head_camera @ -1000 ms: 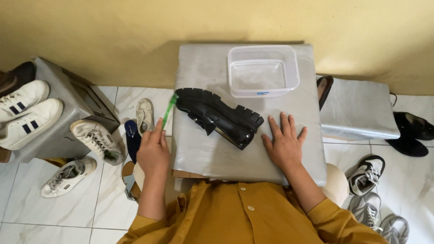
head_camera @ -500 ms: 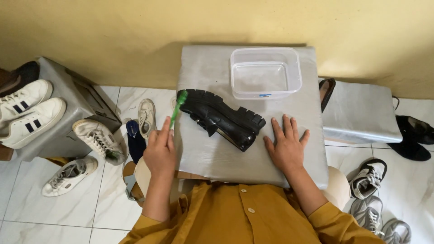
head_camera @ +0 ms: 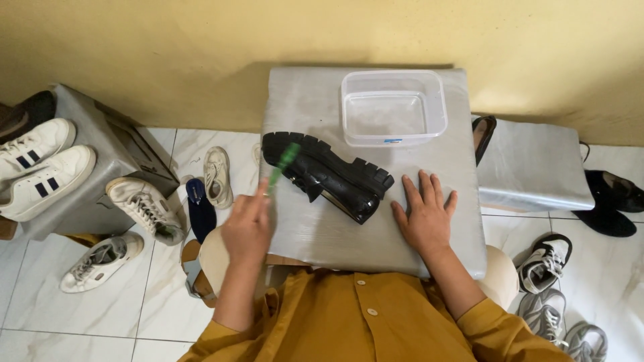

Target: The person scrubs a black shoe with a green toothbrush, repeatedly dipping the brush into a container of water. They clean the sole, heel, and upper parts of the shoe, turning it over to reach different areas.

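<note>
Head view looks down on my two hands over a grey-covered bench (head_camera: 308, 228). My left hand (head_camera: 247, 228) has its grip clamped on a green brush (head_camera: 284, 163), whose tip lies over the toe end of a black chunky-soled shoe (head_camera: 329, 177). The shoe lies on its side, slantwise near the middle of the bench, sole facing the wall. My right hand (head_camera: 424, 218) rests flat on the bench just beside the shoe's heel, fingers spread apart, gripping nothing. A clear plastic tub (head_camera: 393, 107) stands at the far edge, behind the shoe. White sneakers (head_camera: 40, 167) sit on a grey box to the left; more shoes lie about the tiled floor (head_camera: 40, 315).
</note>
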